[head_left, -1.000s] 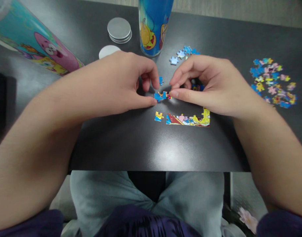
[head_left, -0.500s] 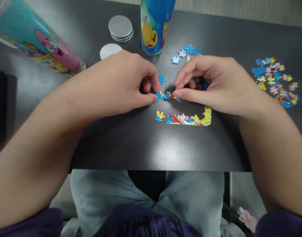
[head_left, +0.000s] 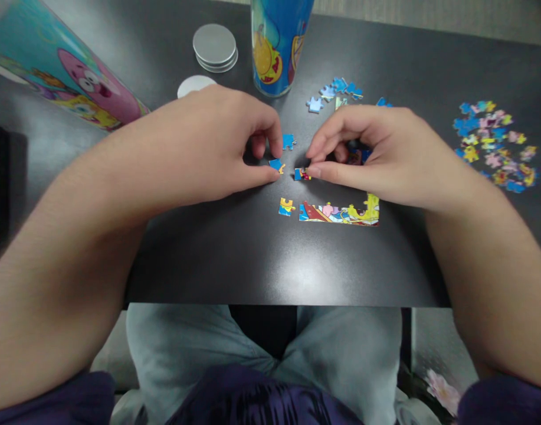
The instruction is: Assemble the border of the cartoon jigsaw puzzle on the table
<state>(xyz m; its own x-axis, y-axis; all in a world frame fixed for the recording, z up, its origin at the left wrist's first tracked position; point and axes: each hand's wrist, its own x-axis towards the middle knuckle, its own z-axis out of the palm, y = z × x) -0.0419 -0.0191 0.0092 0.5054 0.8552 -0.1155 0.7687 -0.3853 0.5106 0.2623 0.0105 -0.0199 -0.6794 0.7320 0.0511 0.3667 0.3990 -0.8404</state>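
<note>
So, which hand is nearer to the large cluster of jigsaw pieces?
Right: the right hand is left of the large cluster of jigsaw pieces; the left hand lies farther left.

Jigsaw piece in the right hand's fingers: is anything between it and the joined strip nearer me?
Nothing visible: only dark tabletop shows between that jigsaw piece and the joined strip. The loose yellow-and-blue piece lies left of the strip, off that path.
</note>
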